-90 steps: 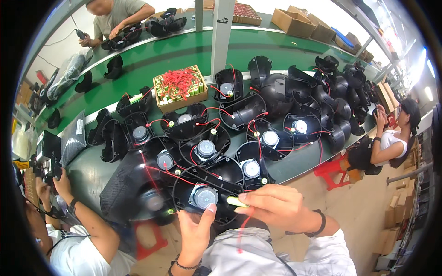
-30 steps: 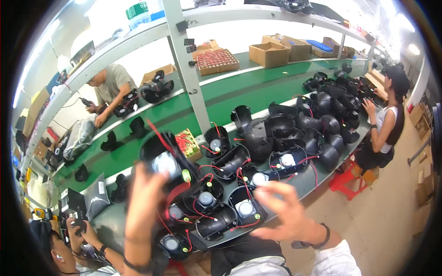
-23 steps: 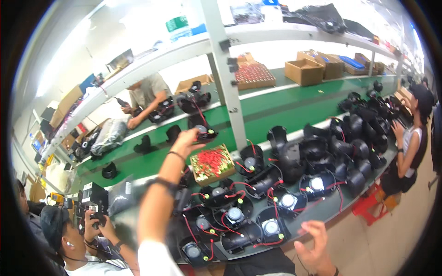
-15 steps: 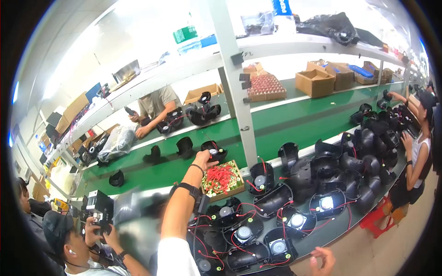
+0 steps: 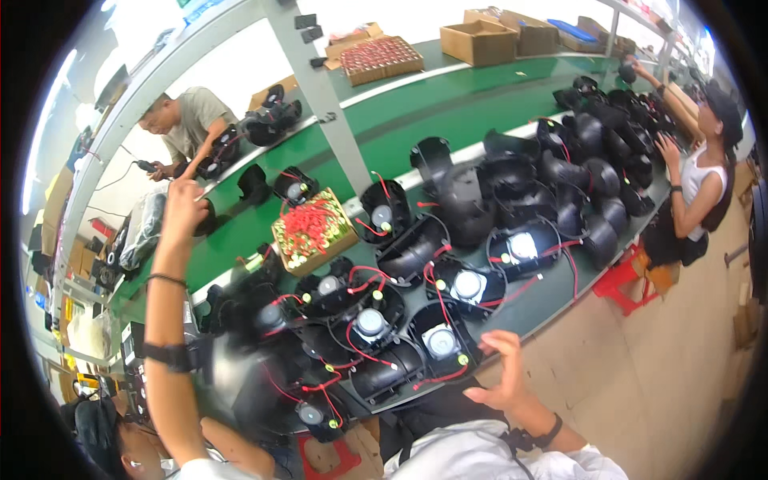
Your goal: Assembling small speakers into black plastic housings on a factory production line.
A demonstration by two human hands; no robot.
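Note:
My left hand (image 5: 184,210) reaches out over the green conveyor belt, fingers loosely bent, with no object visible in them. Beside its wrist is a black plastic shell (image 5: 206,221), partly hidden. Farther right on the belt stand another black shell (image 5: 254,185) and a shell with a round speaker (image 5: 296,190). My right hand (image 5: 506,376) hovers off the bench's near edge, empty, thumb and fingers apart. Closest to it is a black housing holding a speaker (image 5: 440,341) with red wires. Several similar housings (image 5: 370,323) lie around on the bench.
A box of red and pale green small parts (image 5: 318,232) sits beside the belt. Black shells (image 5: 588,180) are heaped at right, near a co-worker (image 5: 704,176). Another person (image 5: 188,124) works across the belt. A metal post (image 5: 320,104) rises beside the belt; a red stool (image 5: 624,282) stands below.
My left hand has moved left along the belt, leaving the speaker shell standing there. My right hand has come farther into view. The view has shifted to the right and down.

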